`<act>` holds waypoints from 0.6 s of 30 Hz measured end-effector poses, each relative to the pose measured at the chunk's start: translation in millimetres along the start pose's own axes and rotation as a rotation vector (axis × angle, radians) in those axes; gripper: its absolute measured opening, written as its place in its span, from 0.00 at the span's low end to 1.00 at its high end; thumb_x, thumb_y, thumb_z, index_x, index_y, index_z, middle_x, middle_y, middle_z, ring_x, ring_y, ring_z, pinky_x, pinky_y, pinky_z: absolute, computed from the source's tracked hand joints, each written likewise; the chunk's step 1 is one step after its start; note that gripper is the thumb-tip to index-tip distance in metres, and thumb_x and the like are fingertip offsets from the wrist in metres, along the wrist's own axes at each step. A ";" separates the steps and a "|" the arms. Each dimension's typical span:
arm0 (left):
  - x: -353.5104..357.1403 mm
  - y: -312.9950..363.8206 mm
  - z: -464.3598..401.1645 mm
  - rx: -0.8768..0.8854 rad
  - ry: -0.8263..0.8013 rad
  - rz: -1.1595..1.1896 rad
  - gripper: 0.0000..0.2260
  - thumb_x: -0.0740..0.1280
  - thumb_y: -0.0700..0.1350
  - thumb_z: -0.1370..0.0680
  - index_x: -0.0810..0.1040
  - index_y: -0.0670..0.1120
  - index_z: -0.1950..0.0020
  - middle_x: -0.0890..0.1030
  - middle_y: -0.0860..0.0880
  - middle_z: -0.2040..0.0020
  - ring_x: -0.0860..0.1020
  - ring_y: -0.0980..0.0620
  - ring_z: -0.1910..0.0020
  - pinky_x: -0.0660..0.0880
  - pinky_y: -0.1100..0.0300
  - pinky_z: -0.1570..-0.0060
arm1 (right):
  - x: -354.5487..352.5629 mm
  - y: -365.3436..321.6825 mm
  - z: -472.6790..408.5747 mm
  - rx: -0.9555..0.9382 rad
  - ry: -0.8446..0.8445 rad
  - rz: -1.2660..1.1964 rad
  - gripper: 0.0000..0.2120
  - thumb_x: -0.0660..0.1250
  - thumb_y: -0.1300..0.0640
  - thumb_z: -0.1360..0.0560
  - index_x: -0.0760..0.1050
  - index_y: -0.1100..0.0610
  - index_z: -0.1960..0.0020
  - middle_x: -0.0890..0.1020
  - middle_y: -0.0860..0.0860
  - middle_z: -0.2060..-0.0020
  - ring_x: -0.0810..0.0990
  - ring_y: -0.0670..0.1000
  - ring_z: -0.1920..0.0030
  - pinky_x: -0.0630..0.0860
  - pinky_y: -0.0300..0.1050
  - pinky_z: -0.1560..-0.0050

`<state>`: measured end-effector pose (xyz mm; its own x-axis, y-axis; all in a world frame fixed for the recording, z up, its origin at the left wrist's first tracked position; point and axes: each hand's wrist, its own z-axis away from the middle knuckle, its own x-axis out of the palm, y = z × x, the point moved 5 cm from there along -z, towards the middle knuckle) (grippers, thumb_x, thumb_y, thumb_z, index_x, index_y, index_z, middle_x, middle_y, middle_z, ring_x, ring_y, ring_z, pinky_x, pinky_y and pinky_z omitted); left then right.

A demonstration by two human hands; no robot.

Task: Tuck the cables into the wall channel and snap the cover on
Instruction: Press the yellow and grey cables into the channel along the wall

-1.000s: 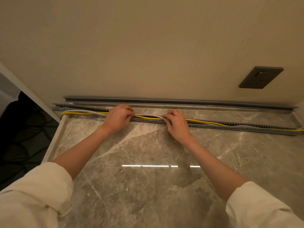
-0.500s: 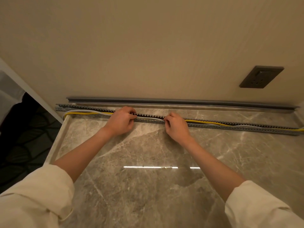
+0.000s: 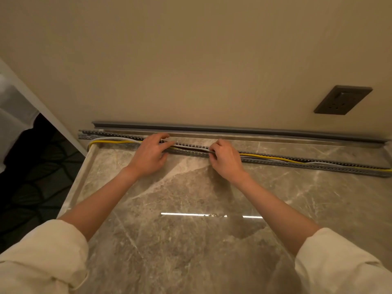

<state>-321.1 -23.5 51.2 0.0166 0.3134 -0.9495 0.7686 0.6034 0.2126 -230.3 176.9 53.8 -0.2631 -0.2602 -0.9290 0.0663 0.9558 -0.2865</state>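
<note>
We take the slotted grey wall channel point(image 3: 275, 161) as our landmark: it lies along the far edge of the marble countertop point(image 3: 191, 209), close to the beige wall point(image 3: 191, 60). Our left hand point(image 3: 148, 157) rests over the channel left of its middle, fingers spread and loosely curved, the fingertips pressing down onto the channel and nothing gripped in them. Our right hand point(image 3: 228, 159) sits on the channel a little further right, its fingers curled in and pinching the cables at the channel's near wall (we cannot tell how many strands are in the pinch). Between our hands the white cable point(image 3: 191, 146) lies down inside the channel. The yellow cable point(image 3: 273, 157) runs in the channel to the right of our right hand, and both cables loop out past the channel's left end point(image 3: 106, 142). Behind the channel, against the foot of the wall, lies the long grey cover point(image 3: 254, 131), apart from it. Above the channel's right part a dark socket point(image 3: 342, 100) sits in the wall.
</note>
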 end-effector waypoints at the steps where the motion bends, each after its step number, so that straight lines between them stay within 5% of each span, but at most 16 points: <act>1: -4.5 -7.1 3.3 -0.018 0.014 -0.005 0.19 0.68 0.39 0.28 0.75 0.43 0.37 0.75 0.39 0.38 0.73 0.40 0.39 0.70 0.45 0.40 | 1.6 -5.6 -2.7 -0.014 0.014 -0.022 0.07 0.64 0.61 0.26 0.78 0.62 0.52 0.78 0.57 0.55 0.76 0.57 0.53 0.74 0.50 0.57; 12: -48.0 -99.2 31.2 -0.274 0.025 -0.026 0.25 0.74 0.41 0.31 0.73 0.41 0.35 0.76 0.38 0.41 0.73 0.38 0.43 0.71 0.45 0.44 | 34.3 -84.8 -49.6 -0.242 -0.089 -0.116 0.14 0.64 0.61 0.26 0.72 0.62 0.40 0.76 0.57 0.45 0.74 0.57 0.44 0.75 0.52 0.46; 18: -57.0 -132.2 47.7 -0.370 0.036 -0.115 0.20 0.74 0.43 0.31 0.76 0.39 0.42 0.78 0.38 0.48 0.75 0.37 0.49 0.73 0.45 0.49 | 52.7 -116.5 -66.9 -0.364 -0.143 -0.169 0.18 0.66 0.58 0.24 0.72 0.61 0.36 0.77 0.58 0.41 0.74 0.58 0.40 0.71 0.52 0.39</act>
<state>-393.2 -156.2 66.1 -0.0838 0.2503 -0.9645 0.4811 0.8578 0.1808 -316.3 61.1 53.9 -0.1028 -0.4096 -0.9065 -0.3169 0.8773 -0.3604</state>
